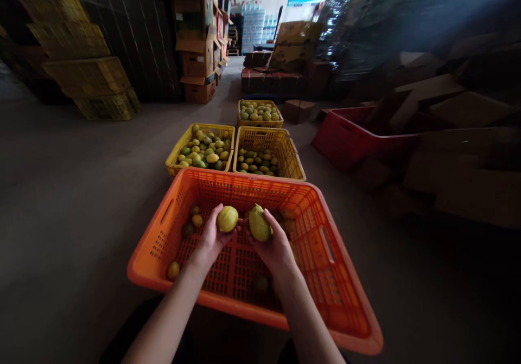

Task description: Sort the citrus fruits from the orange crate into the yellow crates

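Note:
My left hand (pixel 214 237) holds a round yellow-green lemon (pixel 227 219), fingers curled under it and thumb at its side. In my right hand (pixel 275 246) is a longer yellow-green lemon (pixel 259 223) with a knobbed top end. Both hands are above the inside of a large orange crate (pixel 252 311), close together. Several loose fruits lie on the crate's bottom, among them a yellow one (pixel 173 270) at the near left and others at the far left and far right, partly hidden by my hands and in shadow.
Beyond the orange crate are a left yellow crate (pixel 173 154), a right yellow crate (pixel 293 155) and a farther yellow crate (pixel 260 125), all with fruit. A red crate (pixel 342 141) and cardboard (pixel 459 163) lie at right; stacked crates (pixel 89 76) stand at left.

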### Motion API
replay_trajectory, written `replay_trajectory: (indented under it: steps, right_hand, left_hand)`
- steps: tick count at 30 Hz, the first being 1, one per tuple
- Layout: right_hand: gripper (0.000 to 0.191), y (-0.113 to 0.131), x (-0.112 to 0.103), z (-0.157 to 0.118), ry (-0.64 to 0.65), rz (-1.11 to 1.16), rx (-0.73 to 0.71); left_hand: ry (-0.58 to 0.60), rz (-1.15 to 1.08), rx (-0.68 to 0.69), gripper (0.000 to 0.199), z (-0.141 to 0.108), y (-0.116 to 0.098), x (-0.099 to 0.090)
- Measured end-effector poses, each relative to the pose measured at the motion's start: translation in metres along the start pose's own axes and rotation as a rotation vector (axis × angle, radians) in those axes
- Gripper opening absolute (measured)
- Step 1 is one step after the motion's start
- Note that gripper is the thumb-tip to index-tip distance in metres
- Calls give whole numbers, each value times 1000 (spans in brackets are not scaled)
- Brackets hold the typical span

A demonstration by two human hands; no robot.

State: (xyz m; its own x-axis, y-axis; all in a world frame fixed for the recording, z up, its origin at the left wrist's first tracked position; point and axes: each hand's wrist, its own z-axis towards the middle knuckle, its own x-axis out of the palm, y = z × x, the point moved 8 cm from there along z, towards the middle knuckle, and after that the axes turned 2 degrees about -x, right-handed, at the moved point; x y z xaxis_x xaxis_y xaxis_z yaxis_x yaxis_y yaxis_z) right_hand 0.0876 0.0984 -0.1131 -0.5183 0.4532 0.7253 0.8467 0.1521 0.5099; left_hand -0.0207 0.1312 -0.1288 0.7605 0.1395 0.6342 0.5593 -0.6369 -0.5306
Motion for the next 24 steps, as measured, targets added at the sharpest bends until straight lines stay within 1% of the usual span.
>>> replay_trajectory:
  steps: [4,7,10,13,14,16,18,19,22,24]
  right_hand:
    - [11,-2,-18,7,-110,92,19]
    - [11,-2,-26,14,-107,105,8]
    - [11,-8,-27,18,-70,109,53]
    - [15,-15,-26,16,-81,107,122]
    - [17,-16,-26,15,-98,108,130]
    - [18,-15,-26,12,-127,114,122]
    - [13,-11,-26,9,-140,117,94]
    - [10,-9,-26,8,-145,116,78]
    - [6,-6,-31,7,-194,102,61]
    - [9,-8,-34,8,-220,109,90]
  left_hand:
    - [58,-30,-89,35,-1,6,5]
    - [67,-65,-71,34,1,5,5]
    - [60,-115,-17,27,4,2,3]
    - [73,-123,-19,22,6,6,4]
    - [61,-117,-18,20,6,7,4]
    - [1,-110,-3,18,5,7,0]
    - [-57,-84,-5,20,4,7,-4]
    - [-64,-65,-20,20,4,8,-4]
    - [-22,-46,-83,23,4,10,-3]
    - [16,-80,-93,25,5,10,-2]
